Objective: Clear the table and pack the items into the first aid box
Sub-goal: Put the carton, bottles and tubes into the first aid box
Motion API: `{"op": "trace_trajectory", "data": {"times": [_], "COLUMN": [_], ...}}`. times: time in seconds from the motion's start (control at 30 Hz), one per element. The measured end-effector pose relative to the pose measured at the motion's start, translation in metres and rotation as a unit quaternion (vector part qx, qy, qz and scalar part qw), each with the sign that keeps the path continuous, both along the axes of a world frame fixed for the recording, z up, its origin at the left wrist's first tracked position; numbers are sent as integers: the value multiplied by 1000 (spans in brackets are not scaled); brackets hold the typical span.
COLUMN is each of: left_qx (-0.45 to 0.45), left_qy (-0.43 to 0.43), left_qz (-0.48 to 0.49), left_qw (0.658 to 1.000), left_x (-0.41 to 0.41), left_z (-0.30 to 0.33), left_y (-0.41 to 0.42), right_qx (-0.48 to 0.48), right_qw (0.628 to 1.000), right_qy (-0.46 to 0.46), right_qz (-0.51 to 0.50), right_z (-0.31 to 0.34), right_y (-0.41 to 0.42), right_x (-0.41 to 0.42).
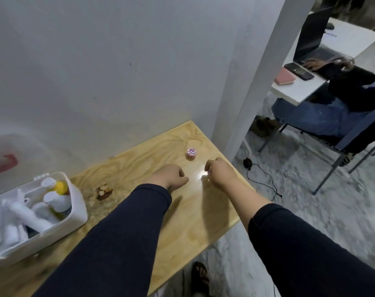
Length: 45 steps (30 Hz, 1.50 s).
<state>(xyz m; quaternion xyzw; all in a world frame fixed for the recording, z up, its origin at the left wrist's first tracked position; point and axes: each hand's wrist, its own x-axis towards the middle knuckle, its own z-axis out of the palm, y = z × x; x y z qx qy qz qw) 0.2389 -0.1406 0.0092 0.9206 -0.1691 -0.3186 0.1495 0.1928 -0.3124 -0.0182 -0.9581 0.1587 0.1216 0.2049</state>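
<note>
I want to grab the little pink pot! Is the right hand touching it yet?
Apart. The head view shows bare wooden table between the right hand and the small pink pot, which sits farther back toward the wall.

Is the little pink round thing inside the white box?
No, the small round pink container sits on the bare wooden table, far to the right of the open white plastic first aid box.

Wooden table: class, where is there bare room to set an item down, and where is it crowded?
Free: the table between the first aid box and the sleeves, and the far strip by the wall. Crowded: around the pink jar, with the left hand and right hand close below it.
</note>
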Motion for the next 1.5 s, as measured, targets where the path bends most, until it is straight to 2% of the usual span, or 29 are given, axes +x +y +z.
{"op": "trace_trajectory", "data": {"times": [0.23,0.57,0.77,0.97,1.2,1.5], "left_qx": [-11,-4,9,46,36,45], "left_qy": [-2,0,-22,-88,-151,-138], "left_qz": [61,109,125,165,250,356], "left_qw": [998,994,992,981,956,923], "left_x": [23,20,16,4,-29,-82], "left_z": [-2,-2,32,74,111,98], "left_y": [8,26,53,120,228,359], "right_qx": [-24,-23,-34,-2,0,33], "right_qw": [992,994,976,951,911,889], "right_qy": [-78,-32,13,-32,-85,-105], "right_qz": [94,106,213,306,403,445], "right_z": [18,5,55,115,167,156], "right_y": [16,30,65,142,263,402], "right_x": [67,83,98,104,77,44]}}
